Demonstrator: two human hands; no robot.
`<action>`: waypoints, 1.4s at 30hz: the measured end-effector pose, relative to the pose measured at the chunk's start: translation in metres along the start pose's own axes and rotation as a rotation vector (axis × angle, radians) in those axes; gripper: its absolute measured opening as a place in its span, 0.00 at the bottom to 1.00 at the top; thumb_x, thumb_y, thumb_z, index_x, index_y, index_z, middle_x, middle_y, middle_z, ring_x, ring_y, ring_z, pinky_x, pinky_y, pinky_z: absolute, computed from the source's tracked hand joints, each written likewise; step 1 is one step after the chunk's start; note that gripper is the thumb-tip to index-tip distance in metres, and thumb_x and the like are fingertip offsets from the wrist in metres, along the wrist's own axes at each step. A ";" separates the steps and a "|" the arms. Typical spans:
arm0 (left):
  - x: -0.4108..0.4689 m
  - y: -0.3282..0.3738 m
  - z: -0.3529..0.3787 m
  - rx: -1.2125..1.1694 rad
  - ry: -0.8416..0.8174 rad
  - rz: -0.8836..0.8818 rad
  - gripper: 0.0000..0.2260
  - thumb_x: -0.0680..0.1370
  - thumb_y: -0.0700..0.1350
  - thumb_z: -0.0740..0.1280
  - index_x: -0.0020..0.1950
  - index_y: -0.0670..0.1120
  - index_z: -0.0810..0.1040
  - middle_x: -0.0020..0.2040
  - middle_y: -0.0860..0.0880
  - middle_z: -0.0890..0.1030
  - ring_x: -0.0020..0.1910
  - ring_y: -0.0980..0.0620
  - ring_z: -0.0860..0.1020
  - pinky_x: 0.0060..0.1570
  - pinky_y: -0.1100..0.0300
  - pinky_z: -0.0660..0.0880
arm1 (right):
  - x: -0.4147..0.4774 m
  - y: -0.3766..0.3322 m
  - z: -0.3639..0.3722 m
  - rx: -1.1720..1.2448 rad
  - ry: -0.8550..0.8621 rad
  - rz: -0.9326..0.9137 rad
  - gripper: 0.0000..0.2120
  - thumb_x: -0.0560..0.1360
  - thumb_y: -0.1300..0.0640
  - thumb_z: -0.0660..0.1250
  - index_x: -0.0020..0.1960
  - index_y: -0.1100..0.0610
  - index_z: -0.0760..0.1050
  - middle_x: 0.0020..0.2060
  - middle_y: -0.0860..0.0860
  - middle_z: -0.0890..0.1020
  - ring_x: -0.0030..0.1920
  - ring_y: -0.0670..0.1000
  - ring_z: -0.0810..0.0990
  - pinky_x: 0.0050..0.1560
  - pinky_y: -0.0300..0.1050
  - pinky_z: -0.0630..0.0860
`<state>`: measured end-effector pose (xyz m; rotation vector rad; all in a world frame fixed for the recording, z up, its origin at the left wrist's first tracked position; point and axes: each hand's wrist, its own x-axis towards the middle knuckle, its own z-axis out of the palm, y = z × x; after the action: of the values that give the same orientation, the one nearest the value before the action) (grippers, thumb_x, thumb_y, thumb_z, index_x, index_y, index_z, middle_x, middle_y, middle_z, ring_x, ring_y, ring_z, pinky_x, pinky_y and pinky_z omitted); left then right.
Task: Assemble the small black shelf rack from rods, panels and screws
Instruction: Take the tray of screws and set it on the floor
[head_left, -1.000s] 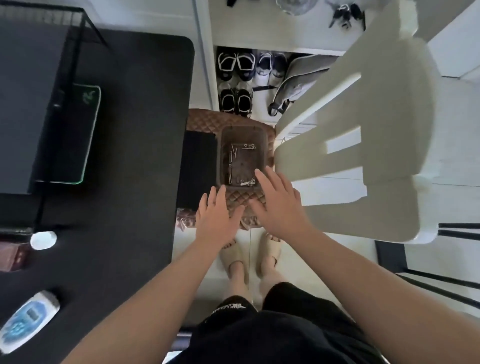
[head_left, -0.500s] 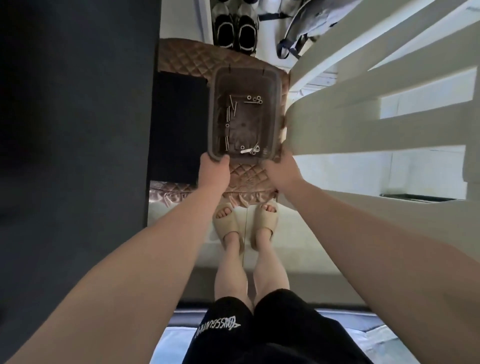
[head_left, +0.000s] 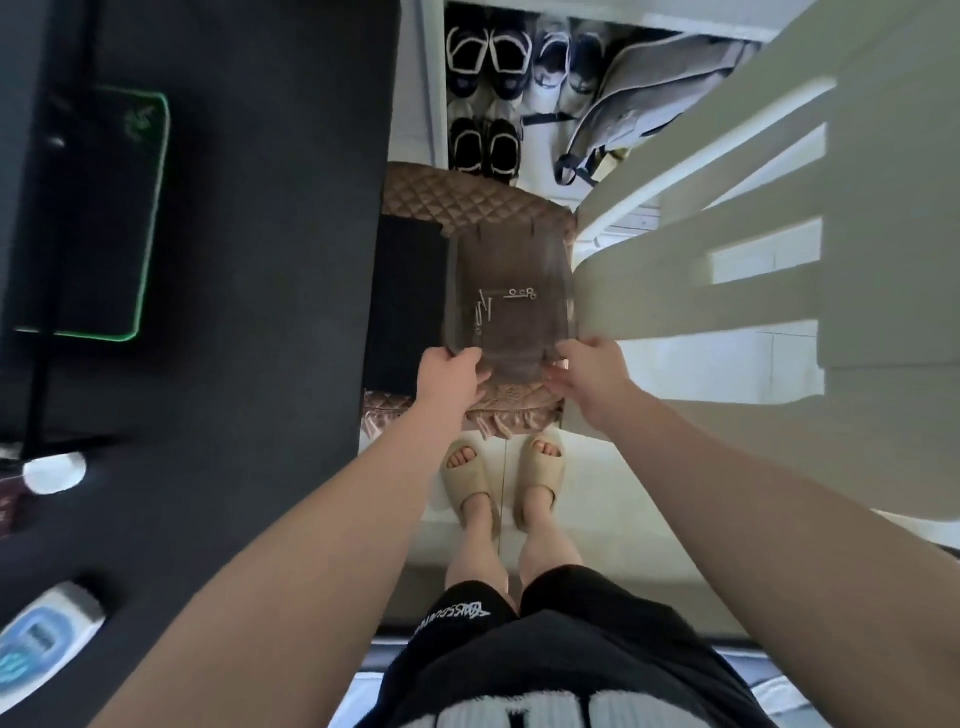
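Step in hand looks like fetching the hardware. Left hand (head_left: 451, 374) and right hand (head_left: 592, 371) each grip a near corner of the clear brown bin (head_left: 509, 249), fingers curled round its rim, both arms stretched forward and down. Loose screws (head_left: 519, 294) lie inside. The bin is over the quilted stool (head_left: 467, 202), beside a black panel (head_left: 408, 301); can't tell if it's lifted or resting. Next, likely: carry it level to the bench (head_left: 249, 260), so no screws spill.

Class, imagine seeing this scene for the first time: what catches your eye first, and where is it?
The left hand and right hand grip the near end of a smoky clear tray at centre, over a quilted brown stool. Small screws lie loose inside it. A big white chair fills the right side.
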<state>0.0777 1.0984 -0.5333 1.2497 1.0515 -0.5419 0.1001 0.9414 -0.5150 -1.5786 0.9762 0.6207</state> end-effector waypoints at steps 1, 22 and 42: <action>-0.012 0.002 -0.002 -0.008 0.002 0.011 0.08 0.81 0.41 0.64 0.59 0.41 0.73 0.54 0.43 0.81 0.49 0.50 0.84 0.51 0.53 0.81 | -0.012 -0.003 -0.003 0.005 0.000 -0.011 0.07 0.78 0.64 0.64 0.43 0.57 0.69 0.45 0.60 0.76 0.45 0.62 0.82 0.50 0.63 0.81; -0.281 0.122 -0.005 -0.105 -0.149 0.917 0.04 0.75 0.50 0.68 0.41 0.57 0.75 0.51 0.42 0.81 0.52 0.44 0.82 0.54 0.52 0.80 | -0.268 -0.124 -0.108 0.363 -0.017 -0.734 0.06 0.80 0.65 0.67 0.46 0.56 0.75 0.41 0.51 0.85 0.44 0.51 0.86 0.51 0.47 0.84; -0.378 -0.043 0.279 0.458 -0.631 0.754 0.11 0.69 0.50 0.67 0.46 0.45 0.75 0.53 0.37 0.80 0.52 0.45 0.83 0.48 0.54 0.80 | -0.288 0.107 -0.478 0.531 0.577 -0.549 0.11 0.80 0.50 0.69 0.61 0.41 0.74 0.59 0.42 0.82 0.58 0.46 0.83 0.59 0.52 0.80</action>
<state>-0.0344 0.7490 -0.2368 1.6007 -0.1105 -0.5352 -0.1930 0.5511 -0.2228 -1.4569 0.9485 -0.4720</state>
